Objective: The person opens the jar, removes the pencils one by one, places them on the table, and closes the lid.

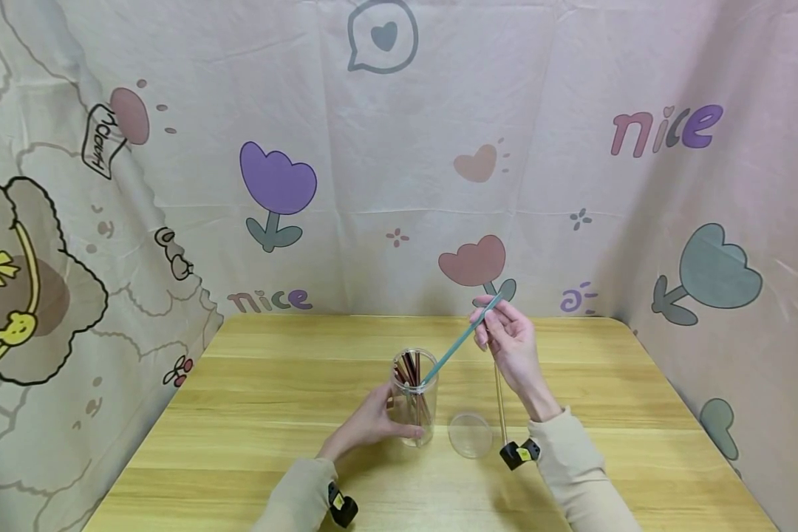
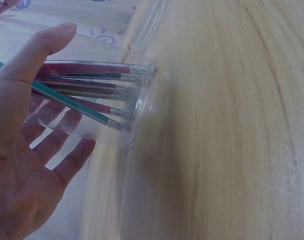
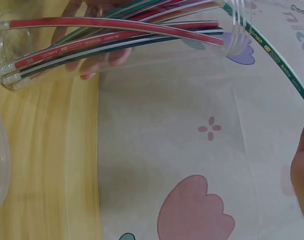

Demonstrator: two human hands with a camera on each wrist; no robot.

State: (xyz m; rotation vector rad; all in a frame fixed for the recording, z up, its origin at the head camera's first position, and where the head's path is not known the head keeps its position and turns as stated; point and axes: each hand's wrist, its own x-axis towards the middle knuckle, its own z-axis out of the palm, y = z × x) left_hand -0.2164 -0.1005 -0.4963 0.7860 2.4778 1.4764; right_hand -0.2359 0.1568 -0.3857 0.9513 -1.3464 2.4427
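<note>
My left hand (image 1: 367, 420) grips a clear cylindrical jar (image 1: 429, 411) that stands on the table, its thumb across the near side and fingers behind. Several dark red and dark pencils (image 2: 92, 68) lean inside the jar, their silver ferrule ends down at its base. Above and right of the mouth, my right hand (image 1: 513, 347) pinches the upper part of a teal green pencil (image 1: 462, 341). That pencil slants down through the rim, and the left wrist view shows its ferrule end near the jar's bottom. In the right wrist view its shaft (image 3: 279, 61) looks bowed.
A round clear lid (image 1: 470, 434) lies on the wooden table (image 1: 273, 414) just right of the jar. Farther right, a thin gold-coloured rod (image 1: 501, 403) lies below my right hand. A printed cloth (image 1: 386, 162) hangs behind the table and along its sides.
</note>
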